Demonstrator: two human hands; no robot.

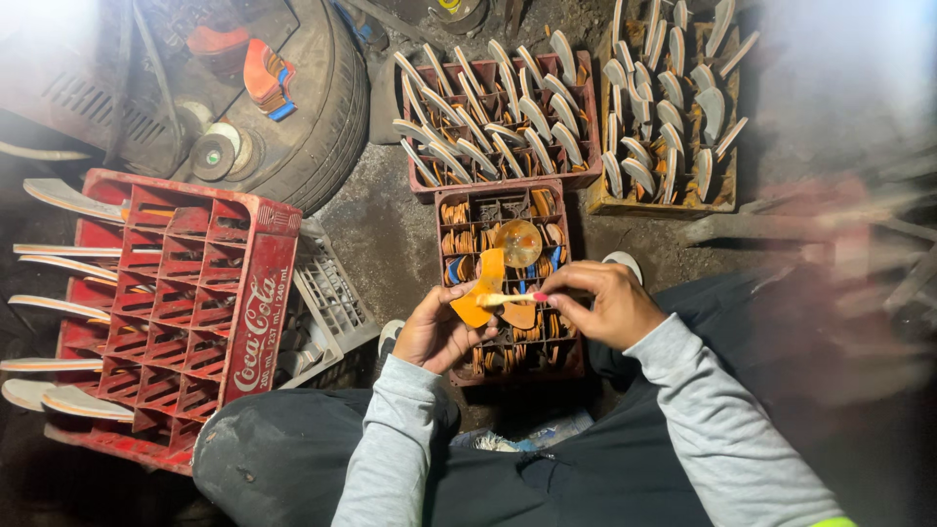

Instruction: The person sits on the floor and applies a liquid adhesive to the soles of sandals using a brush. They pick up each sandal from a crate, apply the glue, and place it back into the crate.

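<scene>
Head view, seated person working over crates on a dark, stained concrete floor (381, 234). The left hand (434, 332) was curled shut on a flat orange sole-shaped piece (481, 288), thumb and fingers pinching its lower end so that the piece stood tilted upward above the dark red compartmented plastic crate (459, 210) between the knees. The right hand (605, 304) pinched the thin handle of a small pale brush (509, 299), whose tip lay against the orange piece near its lower edge. A round amber glass jar (518, 242) sat on the crate just beyond the orange piece; the compartments around it held stacked orange pieces on edge.

Beyond this crate's far edge, touching it, a second dark red crate (420, 181) held many upright white sole-shaped pieces (508, 127); a yellowish wooden crate (654, 205) beside it held more. A large bright red bottle crate (259, 293) stood tipped at the person's left, leaning over a grey slatted plastic basket (327, 293), with a worn black rubber tyre (327, 107) behind. Bare floor showed only in the narrow strip between the crates.
</scene>
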